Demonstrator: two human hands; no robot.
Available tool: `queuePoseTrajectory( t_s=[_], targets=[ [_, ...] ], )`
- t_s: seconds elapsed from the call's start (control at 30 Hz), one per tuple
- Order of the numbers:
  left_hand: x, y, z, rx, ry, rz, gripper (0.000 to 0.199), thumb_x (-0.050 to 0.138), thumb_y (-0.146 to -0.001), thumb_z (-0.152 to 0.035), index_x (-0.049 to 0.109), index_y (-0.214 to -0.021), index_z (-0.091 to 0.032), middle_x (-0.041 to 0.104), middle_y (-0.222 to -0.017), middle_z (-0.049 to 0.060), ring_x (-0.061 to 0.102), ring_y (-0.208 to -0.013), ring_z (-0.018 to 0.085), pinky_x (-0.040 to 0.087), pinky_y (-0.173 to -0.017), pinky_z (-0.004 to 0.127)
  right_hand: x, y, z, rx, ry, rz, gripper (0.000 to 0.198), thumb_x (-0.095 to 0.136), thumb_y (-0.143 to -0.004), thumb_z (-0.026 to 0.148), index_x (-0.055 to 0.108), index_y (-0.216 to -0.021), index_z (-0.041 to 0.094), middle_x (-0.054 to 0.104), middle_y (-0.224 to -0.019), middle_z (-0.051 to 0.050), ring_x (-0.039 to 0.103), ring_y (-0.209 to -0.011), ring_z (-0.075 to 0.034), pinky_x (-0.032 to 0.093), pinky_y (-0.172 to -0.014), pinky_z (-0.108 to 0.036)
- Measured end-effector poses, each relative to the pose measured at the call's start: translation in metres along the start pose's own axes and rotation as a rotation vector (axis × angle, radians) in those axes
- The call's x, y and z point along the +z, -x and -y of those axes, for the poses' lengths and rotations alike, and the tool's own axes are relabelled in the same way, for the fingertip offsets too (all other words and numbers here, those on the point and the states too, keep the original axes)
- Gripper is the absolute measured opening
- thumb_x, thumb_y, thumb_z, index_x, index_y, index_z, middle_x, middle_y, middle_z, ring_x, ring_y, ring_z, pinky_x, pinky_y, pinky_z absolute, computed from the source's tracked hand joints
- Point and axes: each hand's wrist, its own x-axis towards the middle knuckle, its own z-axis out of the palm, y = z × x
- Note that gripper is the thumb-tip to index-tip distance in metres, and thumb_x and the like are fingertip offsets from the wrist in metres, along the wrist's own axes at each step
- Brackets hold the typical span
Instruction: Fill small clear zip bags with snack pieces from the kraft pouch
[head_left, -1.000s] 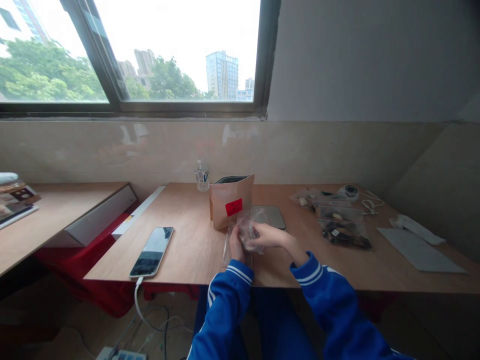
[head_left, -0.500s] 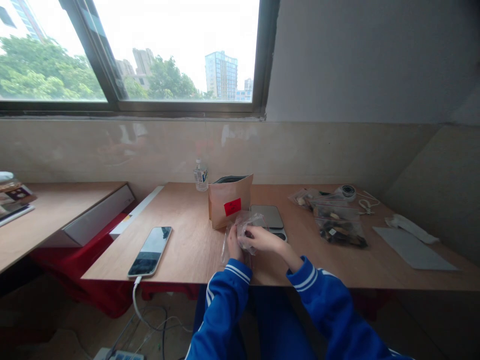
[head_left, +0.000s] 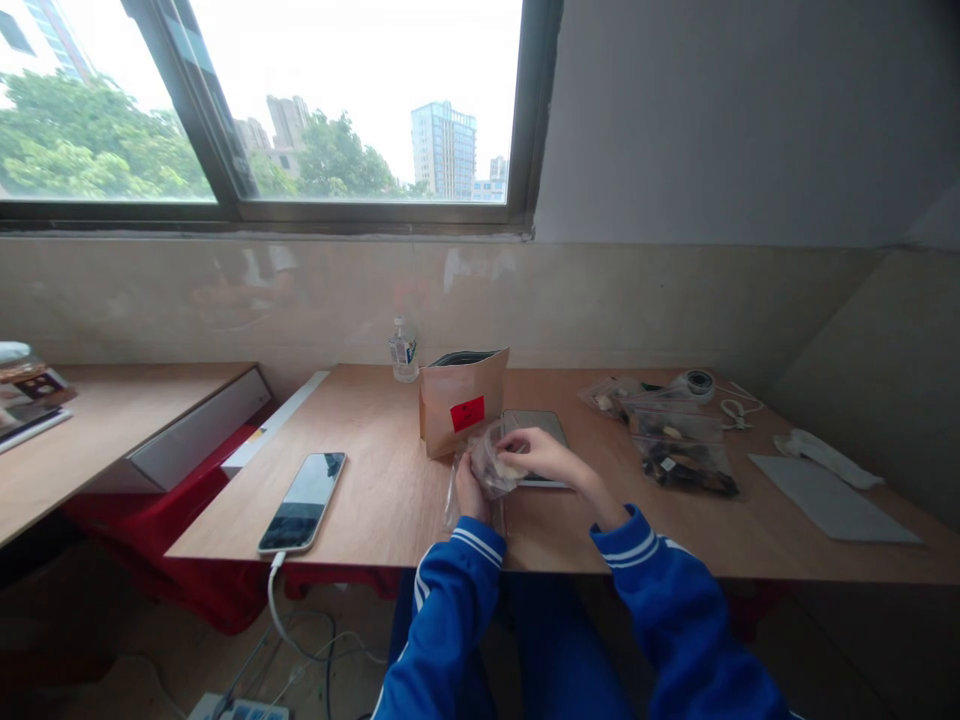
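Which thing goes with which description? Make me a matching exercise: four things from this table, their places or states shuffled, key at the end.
Things
1. Phone
2. Bottle
3. Paper pouch
4. Clear plastic bag

Places and states
A. Standing with its top open, a red label on its front
B. Held in the left hand
C. Lying flat with a white cable plugged in
D. Standing at the far side of the table, near the wall

Pairs: 1-C, 2-D, 3-A, 4-B
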Motion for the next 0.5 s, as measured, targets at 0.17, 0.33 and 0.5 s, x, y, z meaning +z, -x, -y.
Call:
queuePoseTrajectory(
  t_s=[0.17, 0.33, 0.5],
  targets=[
    [0.002, 0.001, -0.001, -0.003, -0.017, 0.001, 0.031, 0.046, -0.085, -0.033, 0.067, -0.095, -0.012, 0.071, -0.094, 0.013, 0.067, -0.091, 0.022, 0.05, -0.09, 0.038, -0.02, 0.001, 0.01, -0.052, -0.114, -0.067, 0.027, 0.062, -0.077, 0.035, 0.067, -0.092, 0.012, 0.069, -0.09, -0.008, 0.063, -0.082, -0.019, 0.05, -0.072, -0.03],
    [0.002, 0.003, -0.002, -0.077, 0.002, 0.004, 0.037, 0.048, -0.084, -0.038, 0.066, -0.099, -0.009, 0.07, -0.093, 0.016, 0.067, -0.091, 0.026, 0.052, -0.087, 0.041, -0.045, -0.009, 0.039, -0.202, -0.176, -0.198, 0.032, 0.061, -0.08, 0.04, 0.063, -0.099, 0.015, 0.067, -0.099, -0.009, 0.062, -0.089, -0.018, 0.05, -0.076, -0.03],
    [0.001, 0.004, -0.002, -0.092, -0.005, -0.015, 0.036, 0.047, -0.084, -0.035, 0.066, -0.098, -0.008, 0.071, -0.09, 0.015, 0.068, -0.091, 0.026, 0.053, -0.086, 0.04, -0.055, -0.049, 0.076, -0.433, -0.082, -0.48, 0.028, 0.055, -0.084, 0.041, 0.059, -0.1, 0.018, 0.065, -0.099, -0.006, 0.059, -0.081, -0.015, 0.048, -0.075, -0.028]
  ],
)
